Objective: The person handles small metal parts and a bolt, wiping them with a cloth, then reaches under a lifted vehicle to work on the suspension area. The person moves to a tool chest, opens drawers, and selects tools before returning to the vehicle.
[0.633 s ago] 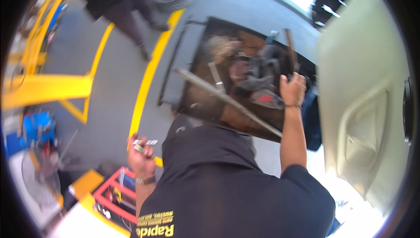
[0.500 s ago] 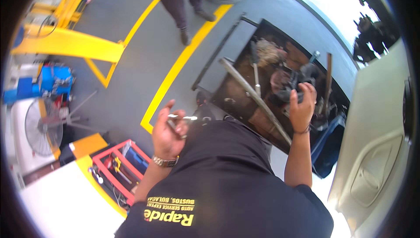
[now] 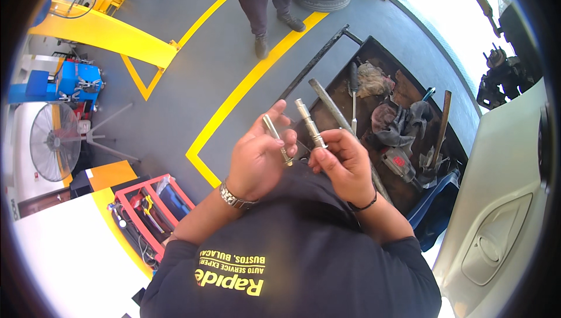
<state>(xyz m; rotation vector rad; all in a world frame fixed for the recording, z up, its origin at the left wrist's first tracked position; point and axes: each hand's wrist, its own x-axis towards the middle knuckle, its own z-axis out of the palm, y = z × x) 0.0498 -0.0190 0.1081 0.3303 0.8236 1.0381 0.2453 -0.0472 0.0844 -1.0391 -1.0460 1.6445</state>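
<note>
Right hand (image 3: 346, 166) has swung from above the tray (image 3: 368, 50) to beside the left hand (image 3: 252, 165). On my feed it pinches a stepped pin (image 3: 310, 122) between thumb and fingers; the left grips a bolt (image 3: 276, 135), index finger raised. Pin and bolt sit near each other, apart. I judge the step as handling both parts; the next move calls for steady pinches.
</note>
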